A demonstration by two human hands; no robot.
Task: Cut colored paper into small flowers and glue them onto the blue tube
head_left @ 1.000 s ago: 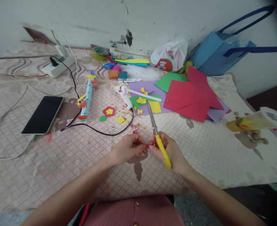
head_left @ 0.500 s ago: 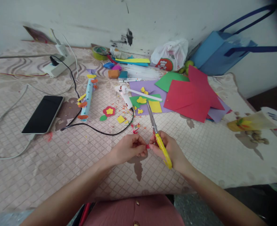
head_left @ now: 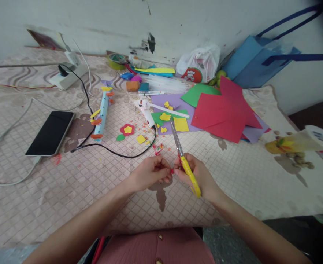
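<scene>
Between the fingertips of my left hand (head_left: 153,173) is a small red piece (head_left: 172,171), pinched there and also touched by the fingertips of my right hand (head_left: 196,174). The yellow-handled scissors (head_left: 189,172) hang on my right hand, their blades pointing away toward the yellow square (head_left: 181,124). Red scraps (head_left: 158,148) lie just beyond my fingers. A red flower with a yellow centre (head_left: 127,129) and a green leaf piece (head_left: 120,137) rest further left on the patterned cloth (head_left: 117,212).
A white glue gun (head_left: 147,113) trails a black cord toward the left. Beyond it are a decorated blue strip (head_left: 103,113), a phone (head_left: 50,133) and a power strip (head_left: 65,79). Red sheets (head_left: 219,117), a plastic cup (head_left: 296,141) and a blue bag (head_left: 256,60) are at the right.
Both hands have stayed almost in place. The scissor blades have shifted very slightly to the left, and less of the small red piece shows between my fingertips.
</scene>
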